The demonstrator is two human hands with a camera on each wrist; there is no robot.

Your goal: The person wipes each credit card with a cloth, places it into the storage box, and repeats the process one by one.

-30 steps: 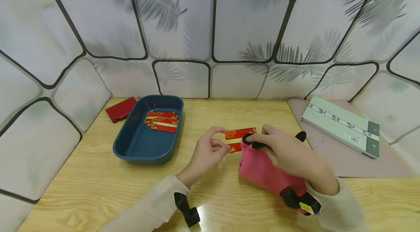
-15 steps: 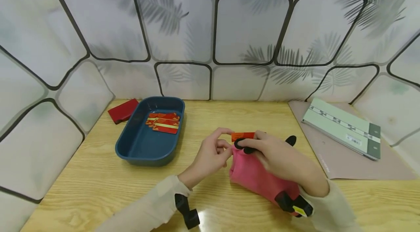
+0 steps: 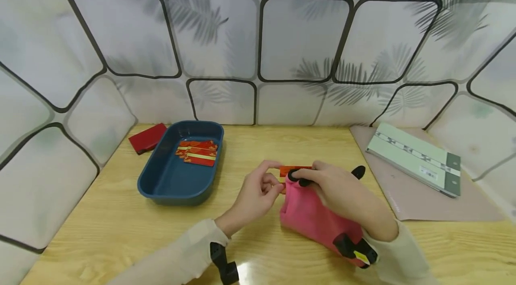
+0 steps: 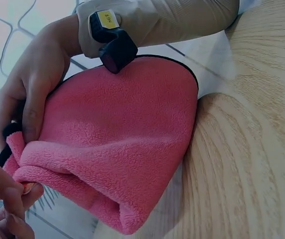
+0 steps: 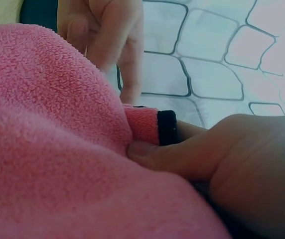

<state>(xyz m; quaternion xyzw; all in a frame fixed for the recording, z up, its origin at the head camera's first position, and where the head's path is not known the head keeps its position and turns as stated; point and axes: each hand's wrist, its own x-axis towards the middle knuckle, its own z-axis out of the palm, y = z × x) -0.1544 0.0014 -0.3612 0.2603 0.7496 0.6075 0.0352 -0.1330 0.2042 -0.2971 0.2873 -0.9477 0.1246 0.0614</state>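
Observation:
My left hand (image 3: 255,195) pinches the left edge of a red card (image 3: 287,171) with a yellow stripe, thumb below and finger above. Only a strip of that card shows in the head view, since cloth and fingers cover the rest. A fluffy pink cloth (image 3: 308,213) with black edging is in my right hand (image 3: 346,195), its folded edge pinched over the card. In the left wrist view the cloth (image 4: 117,114) hangs down broadly from the right hand. Thumb and fingers grip the folded cloth corner (image 5: 145,124) in the right wrist view.
Left of the hands stands a blue tray (image 3: 173,197) with several similar red cards (image 3: 200,155) inside. A dark red wallet-like item (image 3: 148,138) lies behind it. At the right a green boxed book (image 3: 415,157) rests on a grey-pink mat (image 3: 403,200). A patterned backdrop (image 3: 302,38) closes off the back.
My right hand has slid left with the cloth, covering most of the card. Since half a second ago, a bit more of the card's left edge shows. My left hand keeps its pinch.

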